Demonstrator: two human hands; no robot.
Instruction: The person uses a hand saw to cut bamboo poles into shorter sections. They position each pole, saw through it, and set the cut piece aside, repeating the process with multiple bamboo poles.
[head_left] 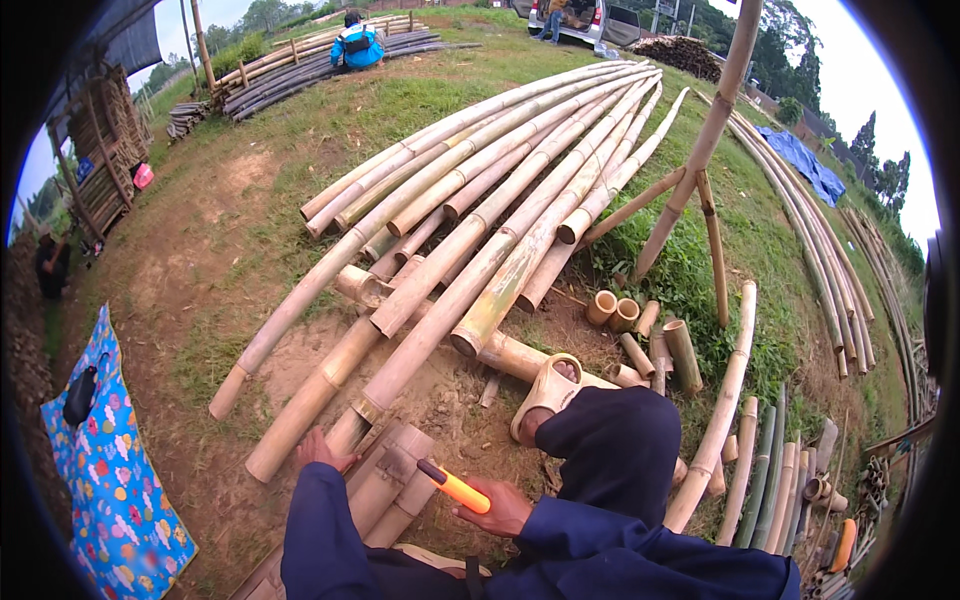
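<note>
While the right hand (498, 508) grips an orange-handled tool (464, 491) before the near end of a bamboo stack (490, 210), the left hand (322, 450), its grip impossible to tell, lies by a pole (428, 335) at that end; short bamboo sections (683, 357) sit right of the stack, a patterned blue cloth (120, 490) to its left.

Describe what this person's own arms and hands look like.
Both arms wear long, dark navy sleeves, the left sleeve and right sleeve reaching about to the wrists, with no markings I can make out. The left hand and right hand are bare, without gloves.
</note>
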